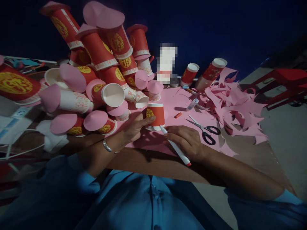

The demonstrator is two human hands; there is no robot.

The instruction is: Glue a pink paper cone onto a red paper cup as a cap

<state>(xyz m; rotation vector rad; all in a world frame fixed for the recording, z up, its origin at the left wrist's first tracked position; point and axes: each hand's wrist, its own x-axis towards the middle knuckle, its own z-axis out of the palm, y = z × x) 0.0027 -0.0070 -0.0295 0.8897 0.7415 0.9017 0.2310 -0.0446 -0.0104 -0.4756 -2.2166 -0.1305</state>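
My left hand (139, 127) grips a red paper cup (158, 115) with a yellow emblem and white bands, its thumb across the front. The cup stands upside down above the pink paper (153, 142). In my right hand (184, 140) is a white marker (178, 151) with a red end; its tip touches or nearly touches the cup's lower white band. An orange-red cap (177, 115) lies on the pink paper, to the right of the cup. Black-handled scissors (205, 130) lie open beyond my right hand.
Many red and white cups with pink cone tops (98, 57) are piled at the left. Pink paper scraps (236, 107) heap at the right. Two more cup stacks (189, 75) stand at the back. A red stool (285, 83) is off the table's right side.
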